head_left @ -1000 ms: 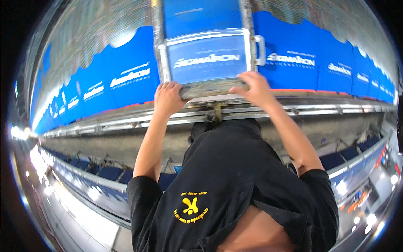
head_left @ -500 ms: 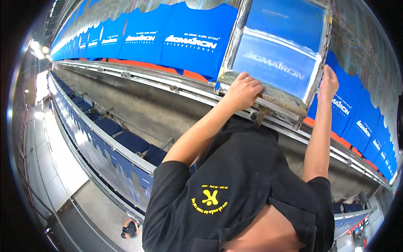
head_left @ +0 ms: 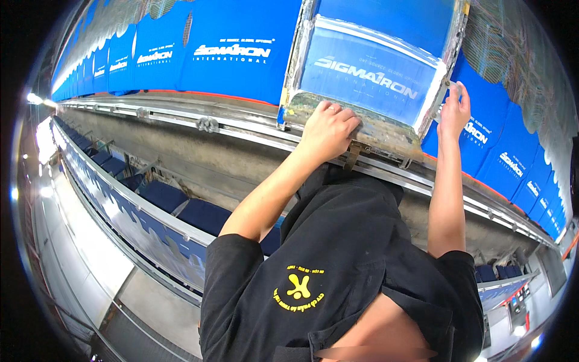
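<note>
A screen printing frame point(head_left: 369, 114) with worn, paint-crusted edges lies over blue fabric at the top centre. Through its mesh, white lettering shows on the blue. My left hand point(head_left: 330, 130) is closed over the frame's near edge, fingers bent across the stained border; a ring shows on one finger. At the frame's right side is my right hand point(head_left: 453, 114), raised, with its fingers bent against the outer edge. Its grip is partly hidden. Blue fabric pieces point(head_left: 238, 75) with white prints lie in a row to both sides of the frame.
A metal rail point(head_left: 181, 122) with clamps runs along the table's near side. Left of me, dark blue pieces point(head_left: 158, 196) lie on another long table with a pale edge. Patterned clear sheeting point(head_left: 515, 66) borders the blue row at the right.
The view has shifted, and the fabric row, the frame and both hands now sit farther left. Both hands remain at the same edges of the frame. A person at the lower left is out of view.
</note>
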The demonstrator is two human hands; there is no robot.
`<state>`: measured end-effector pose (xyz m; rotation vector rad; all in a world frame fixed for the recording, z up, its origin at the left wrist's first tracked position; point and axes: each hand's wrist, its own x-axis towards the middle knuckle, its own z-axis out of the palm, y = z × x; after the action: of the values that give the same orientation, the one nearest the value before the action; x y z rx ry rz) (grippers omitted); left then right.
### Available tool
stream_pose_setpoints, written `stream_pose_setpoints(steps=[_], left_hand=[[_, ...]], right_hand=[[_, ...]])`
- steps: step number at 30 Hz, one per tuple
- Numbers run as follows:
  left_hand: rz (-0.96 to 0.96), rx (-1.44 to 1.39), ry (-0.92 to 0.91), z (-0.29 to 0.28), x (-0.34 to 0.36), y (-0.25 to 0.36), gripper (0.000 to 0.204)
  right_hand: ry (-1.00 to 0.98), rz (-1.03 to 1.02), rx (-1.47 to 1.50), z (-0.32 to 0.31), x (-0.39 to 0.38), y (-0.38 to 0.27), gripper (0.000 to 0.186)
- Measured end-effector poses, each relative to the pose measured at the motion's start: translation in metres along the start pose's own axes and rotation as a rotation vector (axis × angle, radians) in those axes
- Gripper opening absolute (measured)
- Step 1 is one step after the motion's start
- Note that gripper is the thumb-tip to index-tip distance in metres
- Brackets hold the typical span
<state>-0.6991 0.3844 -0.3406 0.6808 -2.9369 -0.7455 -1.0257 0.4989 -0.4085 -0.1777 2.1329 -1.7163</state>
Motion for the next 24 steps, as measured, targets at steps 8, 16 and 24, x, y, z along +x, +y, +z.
stream_pose_setpoints(steps=[8,16,24], left_hand=[[0.017,0.007,-0.014,-0.011,-0.030,-0.044,0.052],[0.093,0.193,-0.295,-0.025,-0.011,-0.046,0.029],[-0.108,-0.015,-0.707,-0.026,0.077,-0.073,0.059]], right_hand=[[-0.050,0.045,-0.116,0.046,-0.008,0.018,0.044],[-0.107,-0.006,-0.104,0.048,-0.008,0.025,0.053],[-0.021,-0.125,-0.367,0.051,-0.013,0.013,0.059]])
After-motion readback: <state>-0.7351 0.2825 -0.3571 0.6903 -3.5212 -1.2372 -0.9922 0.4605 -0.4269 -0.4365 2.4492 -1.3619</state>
